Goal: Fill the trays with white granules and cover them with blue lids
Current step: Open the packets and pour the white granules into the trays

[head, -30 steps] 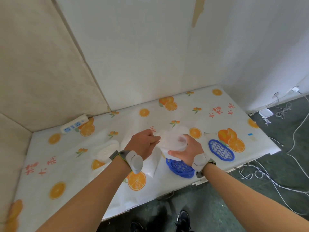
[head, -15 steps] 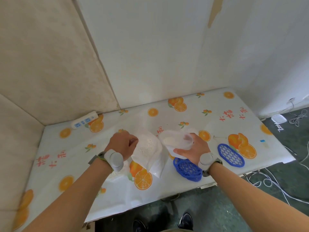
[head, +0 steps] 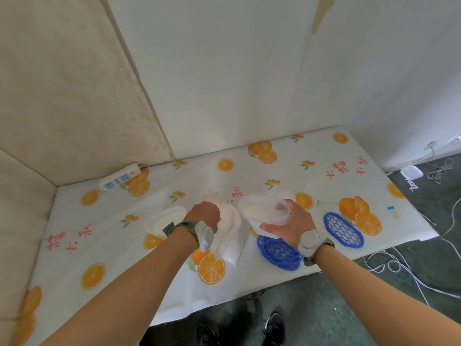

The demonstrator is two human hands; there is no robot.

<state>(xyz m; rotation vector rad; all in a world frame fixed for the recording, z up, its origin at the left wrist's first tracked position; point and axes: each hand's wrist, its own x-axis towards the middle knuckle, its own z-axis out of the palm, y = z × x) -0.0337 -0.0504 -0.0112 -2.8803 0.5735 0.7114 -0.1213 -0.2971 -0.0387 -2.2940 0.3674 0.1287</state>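
Observation:
My right hand [head: 291, 221] holds a clear tray [head: 264, 212] with white granules in it, lifted above the table. My left hand [head: 205, 216] is closed at the mouth of a plastic bag of white granules [head: 230, 228] lying on the table. Whether it grips the bag or granules I cannot tell. A second tray [head: 166, 218] with granules sits left of that hand. One blue honeycomb lid [head: 279, 253] lies under my right wrist, partly hidden. Another blue lid [head: 343, 229] lies to the right.
The table [head: 274, 176] wears a white cloth with orange prints and stands in a wall corner. A white power strip [head: 119, 179] lies at the back left. Cables [head: 399, 268] and a white adapter [head: 411, 172] lie on the floor to the right. My shoes [head: 274, 328] show below the table edge.
My left hand drew back from the held tray to the bag's mouth. The tray in my right hand stayed lifted. The view tilted upward.

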